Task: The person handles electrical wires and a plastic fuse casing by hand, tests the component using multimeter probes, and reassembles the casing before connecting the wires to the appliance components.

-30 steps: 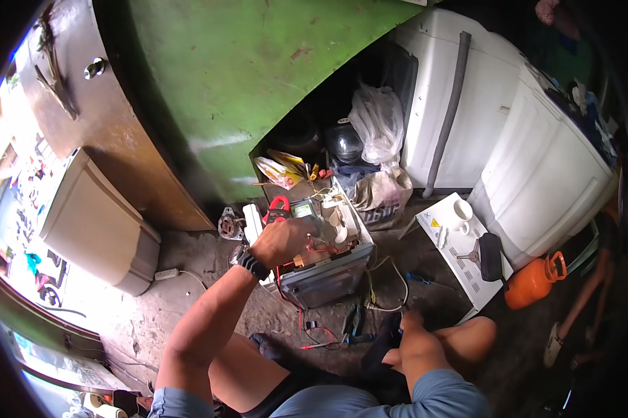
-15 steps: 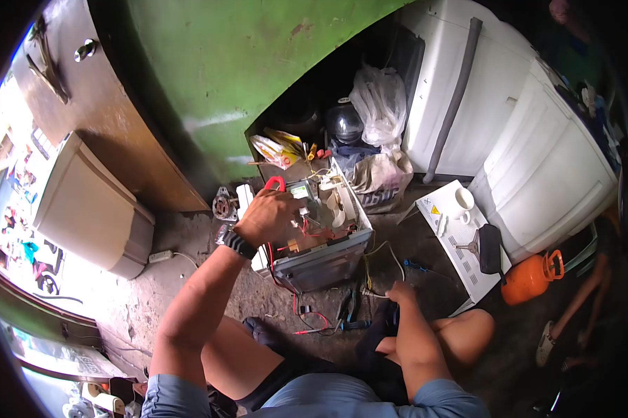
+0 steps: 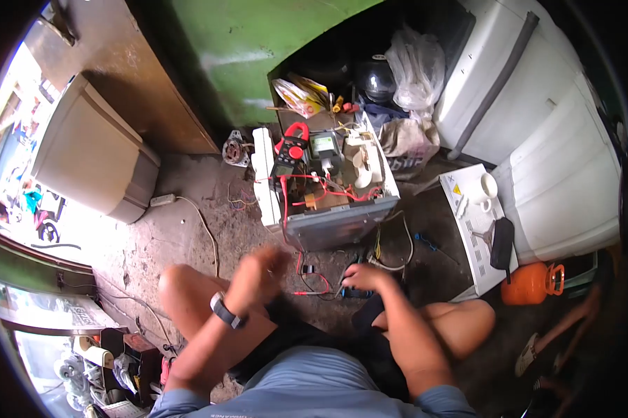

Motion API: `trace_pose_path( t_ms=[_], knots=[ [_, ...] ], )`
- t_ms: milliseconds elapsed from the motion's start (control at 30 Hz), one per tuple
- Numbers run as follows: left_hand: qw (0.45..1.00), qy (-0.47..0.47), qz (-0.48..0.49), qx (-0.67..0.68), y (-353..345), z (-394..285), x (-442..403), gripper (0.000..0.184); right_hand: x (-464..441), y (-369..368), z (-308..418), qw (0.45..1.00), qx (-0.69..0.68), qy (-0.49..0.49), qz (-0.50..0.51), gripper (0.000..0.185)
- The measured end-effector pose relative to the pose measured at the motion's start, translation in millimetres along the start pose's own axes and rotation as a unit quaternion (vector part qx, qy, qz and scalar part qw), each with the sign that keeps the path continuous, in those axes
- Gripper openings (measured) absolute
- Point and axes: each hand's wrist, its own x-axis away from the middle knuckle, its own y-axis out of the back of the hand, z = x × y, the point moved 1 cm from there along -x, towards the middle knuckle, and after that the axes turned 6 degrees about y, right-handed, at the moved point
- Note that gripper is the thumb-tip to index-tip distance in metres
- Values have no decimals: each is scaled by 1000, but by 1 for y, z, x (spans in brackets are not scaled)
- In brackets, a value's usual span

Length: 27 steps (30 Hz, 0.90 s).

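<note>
My left hand (image 3: 259, 275) is smeared by motion above my left knee, in front of the opened appliance; its fingers cannot be made out. Low over the floor, my right hand (image 3: 368, 277) is closed on what look like dark-handled pliers (image 3: 341, 281), mostly hidden by the fingers. A red and black clamp meter (image 3: 292, 152) leans inside the opened appliance (image 3: 342, 224), among a metal-cased block (image 3: 324, 150), a white fan (image 3: 362, 171) and loose red wires. A red test probe (image 3: 304, 293) and a blue-handled tool (image 3: 356, 293) lie on the floor close to my right hand.
At right, a white panel (image 3: 469, 221) carries a mug (image 3: 480, 189) and a black pouch (image 3: 501, 244). An orange gas cylinder (image 3: 530, 283) stands beside it. Behind the appliance is a bag (image 3: 410, 144). A cord (image 3: 210, 237) crosses the floor at left; another person's leg (image 3: 572, 317) shows at right.
My left hand has left the clamp meter and come back toward my body. My right hand has moved from the white cord to the dark pliers. The view has shifted.
</note>
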Motion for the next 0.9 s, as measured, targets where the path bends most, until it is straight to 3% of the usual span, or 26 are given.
trace_pose_path(
  t_ms=[67, 167, 200, 267, 333, 367, 467, 500, 567, 633, 667, 733, 900],
  knots=[
    [987, -100, 84, -91, -38, 16, 30, 20, -59, -54, -25, 997, 40, 66, -23, 67],
    [953, -192, 194, -134, -45, 5, 49, 32, -82, -99, -1, 993, 114, 29, 0, 69],
    [954, -185, 197, -129, -42, 2, 42, 32, -90, -115, -3, 985, 161, 42, -37, 68],
    [930, -126, 291, -186, -38, 0, 26, 28, -94, -132, -3, 972, 214, 59, -72, 67],
    [933, -138, 269, -198, -49, 34, 4, 25, -94, -144, 5, 951, 302, 67, -14, 57],
    [930, -118, 254, -240, -58, 52, -4, 24, -97, -150, -4, 936, 337, 96, -36, 51],
    [918, -105, 230, -304, -88, 107, -13, 27, -103, -149, -13, 938, 339, 74, -25, 44],
    [929, -102, 247, -256, -92, 111, -8, 28, -108, -152, -24, 934, 345, 86, -26, 33],
    [935, -87, 290, -184, -99, 123, 2, 33, -117, -162, -41, 935, 341, 88, -31, 30],
    [913, -76, 328, -230, -98, 126, 1, 34, -117, -164, -36, 927, 362, 88, -54, 23],
    [889, -71, 360, -274, -100, 126, 2, 35, -114, -159, -31, 928, 360, 85, -46, 23],
    [891, -56, 356, -276, -105, 139, -1, 37, -115, -159, -30, 940, 333, 70, 11, 25],
    [881, 0, 344, -326, -102, 156, -24, 34, -114, -132, -25, 948, 299, 107, 30, 23]
  ],
)
